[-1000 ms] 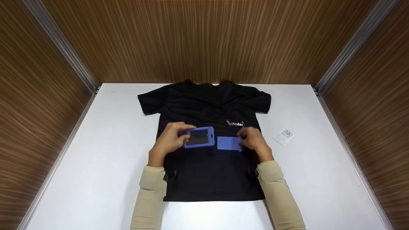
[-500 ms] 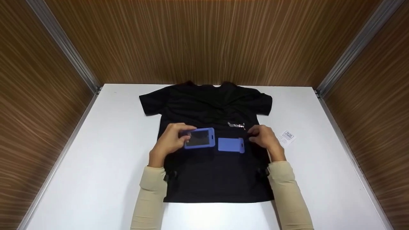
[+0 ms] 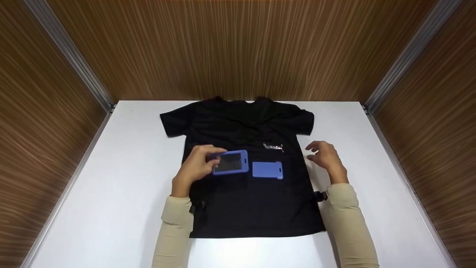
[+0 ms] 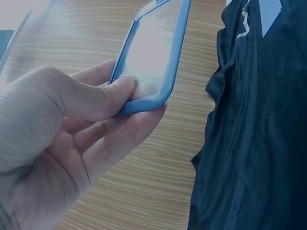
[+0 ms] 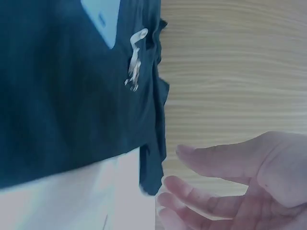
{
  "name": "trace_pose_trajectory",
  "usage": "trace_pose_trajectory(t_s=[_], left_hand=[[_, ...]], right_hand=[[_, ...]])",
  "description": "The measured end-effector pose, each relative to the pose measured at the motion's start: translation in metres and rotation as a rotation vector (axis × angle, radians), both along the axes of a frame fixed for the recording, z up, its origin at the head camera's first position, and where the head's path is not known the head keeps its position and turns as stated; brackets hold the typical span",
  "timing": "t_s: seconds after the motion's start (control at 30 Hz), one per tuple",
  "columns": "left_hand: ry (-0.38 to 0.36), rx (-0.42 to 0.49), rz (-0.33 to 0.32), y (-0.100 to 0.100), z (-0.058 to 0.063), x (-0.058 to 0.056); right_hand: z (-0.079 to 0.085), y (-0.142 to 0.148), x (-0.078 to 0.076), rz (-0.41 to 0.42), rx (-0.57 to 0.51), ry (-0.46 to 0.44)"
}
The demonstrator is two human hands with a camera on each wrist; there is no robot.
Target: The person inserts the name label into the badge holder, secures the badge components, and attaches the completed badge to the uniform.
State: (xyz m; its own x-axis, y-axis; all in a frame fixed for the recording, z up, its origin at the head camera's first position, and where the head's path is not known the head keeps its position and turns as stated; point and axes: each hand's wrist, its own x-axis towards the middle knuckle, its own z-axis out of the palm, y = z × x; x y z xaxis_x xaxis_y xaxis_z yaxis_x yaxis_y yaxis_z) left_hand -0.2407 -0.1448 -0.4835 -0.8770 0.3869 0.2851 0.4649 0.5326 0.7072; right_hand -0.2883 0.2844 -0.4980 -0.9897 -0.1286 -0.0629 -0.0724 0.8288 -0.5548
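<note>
A blue card-holder frame with a clear window (image 3: 243, 163) is pinched at one end between the thumb and fingers of my left hand (image 3: 196, 163). The left wrist view shows the thumb lying over a corner of that card-holder frame (image 4: 177, 52). To its right, a flat blue card-holder panel with a slot (image 3: 267, 169) lies on a black T-shirt (image 3: 253, 208). My right hand (image 3: 324, 154) is off the shirt's right side, fingers loosely bent. Thumb and fingers of the right hand (image 5: 240, 177) are apart in the right wrist view, with nothing between them.
A small shiny metal clip with a clear strap (image 3: 273, 147) lies on the shirt above the blue panel. The shirt is spread on a white table (image 3: 372, 178), with wood-grain walls (image 3: 238, 48) behind and at both sides.
My right hand let go of the blue panel and moved right, off the shirt; it now covers where the white printed card was seen. My left hand keeps holding the card-holder frame.
</note>
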Motion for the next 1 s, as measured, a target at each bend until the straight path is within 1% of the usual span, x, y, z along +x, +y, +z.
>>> trace_pose_trajectory(t_s=[0.13, 0.43, 0.63, 0.77, 1.0], left_hand=[[0.009, 0.004, -0.006, -0.001, 0.0, 0.0], [0.017, 0.005, -0.013, 0.0, 0.0, -0.004], [0.015, 0.001, -0.014, 0.001, -0.001, -0.004], [0.016, 0.007, -0.014, 0.001, -0.001, -0.004], [0.0, 0.009, -0.007, -0.001, -0.002, 0.0]], right_hand=[[-0.003, 0.012, 0.0, -0.027, 0.014, -0.022], [-0.005, 0.043, 0.003, -0.096, 0.027, -0.021], [-0.005, 0.06, 0.003, -0.138, 0.043, -0.054], [-0.008, 0.067, 0.002, -0.157, 0.061, -0.063], [-0.019, 0.071, 0.002, -0.189, 0.084, -0.059]])
